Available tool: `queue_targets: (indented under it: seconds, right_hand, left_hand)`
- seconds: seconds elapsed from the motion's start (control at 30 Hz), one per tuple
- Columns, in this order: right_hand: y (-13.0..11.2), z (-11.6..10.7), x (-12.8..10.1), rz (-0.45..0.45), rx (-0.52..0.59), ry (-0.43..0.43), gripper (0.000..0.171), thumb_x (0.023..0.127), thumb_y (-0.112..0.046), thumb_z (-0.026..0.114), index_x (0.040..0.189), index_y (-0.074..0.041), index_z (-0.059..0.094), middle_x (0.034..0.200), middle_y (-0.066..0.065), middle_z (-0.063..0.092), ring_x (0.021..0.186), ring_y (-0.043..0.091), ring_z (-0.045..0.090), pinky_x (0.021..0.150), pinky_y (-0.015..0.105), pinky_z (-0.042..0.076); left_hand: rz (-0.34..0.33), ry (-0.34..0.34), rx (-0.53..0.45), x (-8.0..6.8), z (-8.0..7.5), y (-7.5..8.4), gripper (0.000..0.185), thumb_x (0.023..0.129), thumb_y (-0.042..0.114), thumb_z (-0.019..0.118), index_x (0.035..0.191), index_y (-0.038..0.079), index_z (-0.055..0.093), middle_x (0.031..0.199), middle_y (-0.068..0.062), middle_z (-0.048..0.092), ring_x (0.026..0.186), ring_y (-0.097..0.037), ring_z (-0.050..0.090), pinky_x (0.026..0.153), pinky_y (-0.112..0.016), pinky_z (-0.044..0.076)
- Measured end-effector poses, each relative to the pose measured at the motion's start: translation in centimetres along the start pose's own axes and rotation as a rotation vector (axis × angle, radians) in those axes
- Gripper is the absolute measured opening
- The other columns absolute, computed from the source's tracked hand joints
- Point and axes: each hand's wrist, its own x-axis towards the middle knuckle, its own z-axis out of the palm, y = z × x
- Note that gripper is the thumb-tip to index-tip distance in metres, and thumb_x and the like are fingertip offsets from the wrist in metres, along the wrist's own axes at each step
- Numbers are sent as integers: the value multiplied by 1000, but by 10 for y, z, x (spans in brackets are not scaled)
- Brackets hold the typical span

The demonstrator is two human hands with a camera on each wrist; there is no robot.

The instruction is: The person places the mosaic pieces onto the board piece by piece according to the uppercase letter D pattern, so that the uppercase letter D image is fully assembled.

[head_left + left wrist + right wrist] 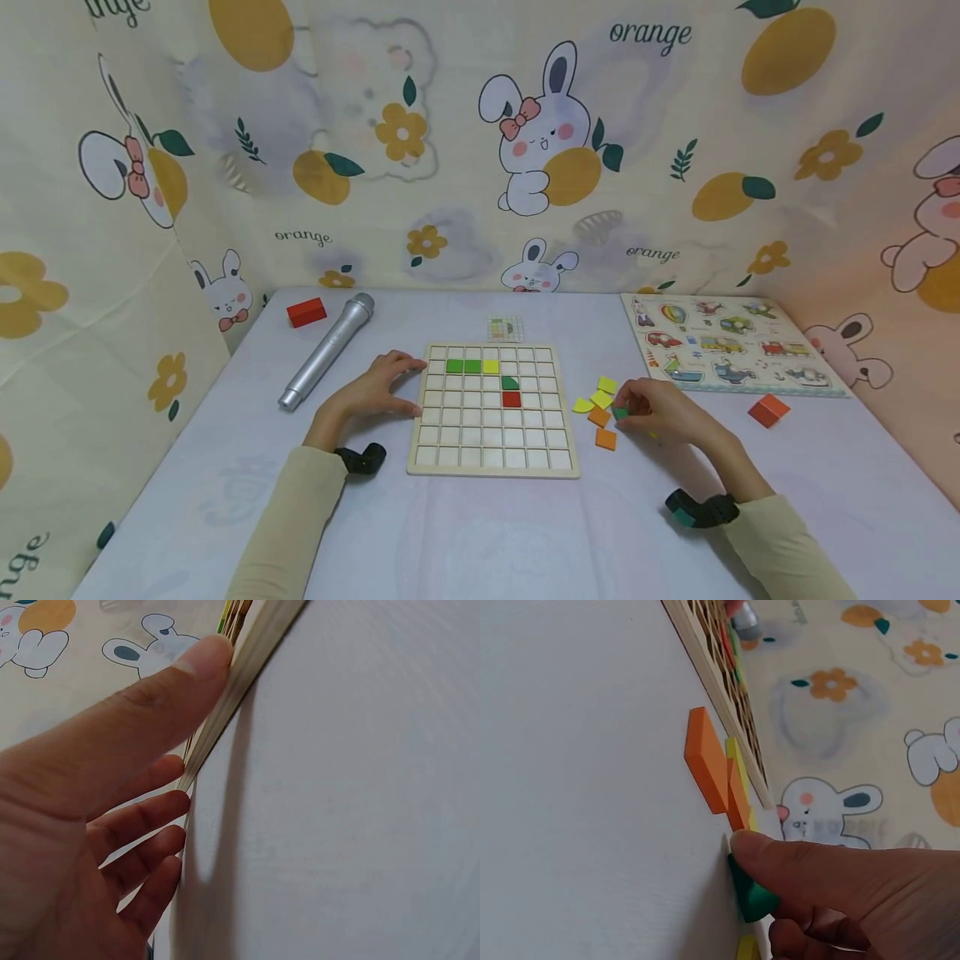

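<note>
Green tile (620,412): small wedge-shaped piece, on the table just right of the grid board, pinched between thumb and curled fingers of the right hand (660,414); the right wrist view shows the thumb pressing on the green tile (751,894) where it meets the white table surface. Loose tiles beside it: two yellow tiles (606,385) and a yellow half-round (582,406) lying toward the board, two orange square tiles (598,416) (606,438) nearest the hand, all flat on the table between board and hand. Grid board (491,410): pale wooden tray of square cells, lying flat at centre; in its upper rows sit two green squares (462,366), one yellow square (491,366), a green quarter-round piece (510,382) and a red square (511,399) below that. Left hand (372,387): fingers relaxed and spread, thumb and fingertips touching the board's left edge, gripping nothing; left wrist view confirms the thumb (169,690) resting against the board's side. Small pattern card (505,328): just behind the board. Silver toy microphone (327,351): lying to the left, well apart from the board. Red block (306,312): behind the microphone. Vehicle peg puzzle (726,343): far right. Orange block (768,410): in front of that puzzle. Table (480,533): white cloth-covered surface.
</note>
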Motion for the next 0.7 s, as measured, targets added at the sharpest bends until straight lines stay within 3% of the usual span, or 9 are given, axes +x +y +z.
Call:
queue_targets:
  seconds: [0.27, 0.47, 0.7]
  right_hand:
    - [0, -5, -2, -6, 39, 33, 19, 79, -15, 74, 88, -12, 58, 74, -3, 53, 68, 14, 49, 58, 21, 42]
    - [-15, 1, 5, -127, 95, 109, 14, 81, -7, 71, 92, -10, 62, 81, -4, 59, 71, 12, 50, 60, 20, 44]
    - [-47, 32, 26, -247, 133, 150, 14, 80, -4, 71, 91, -10, 63, 86, -4, 62, 74, 10, 53, 64, 22, 48]
  left_hand:
    - [-9, -3, 4, -1, -1, 1, 77, 70, 32, 81, 137, 16, 46, 138, -11, 37, 129, -29, 28, 107, -52, 26]
    - [8, 2, 7, -1, -1, 1, 77, 70, 33, 81, 137, 15, 46, 137, -11, 38, 128, -30, 29, 107, -52, 26]
    - [-8, -6, 5, 0, 0, 1, 77, 70, 35, 81, 137, 16, 46, 138, -11, 37, 128, -30, 29, 106, -52, 27]
